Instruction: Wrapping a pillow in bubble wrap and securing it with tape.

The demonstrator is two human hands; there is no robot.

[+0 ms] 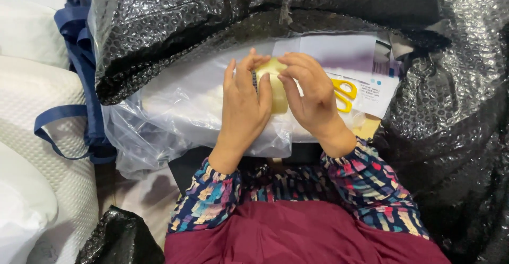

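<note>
Tape roll (pixel 277 86), pale yellow and translucent, sits between a person's two hands above a clear plastic bag (pixel 180 110), near the middle of the head view. The left hand (pixel 245 105) wraps the roll's left side, fingers together and curled over its top edge, thumb lying along its front. The right hand (pixel 310 91) closes on the roll from the right, fingers bent over the top and thumb pressed down its face, so both hands grip the roll at once.

Just right of the right hand, the yellow handles of scissors (pixel 344 95) show on a white paper (pixel 344 57) with small print; the blades are hidden behind the hand. The paper and scissors lie on top of the clear bag, whose contents look white and soft. Black bubble wrap (pixel 212 20) arches over the top of the bag and runs down the right side of the view.

Patterned sleeves (pixel 371 184) in blue, pink and cream cover both forearms, above a maroon garment (pixel 297 232). At the left, a navy strap (pixel 79 83) loops across a white textured cushion (pixel 37 110).
</note>
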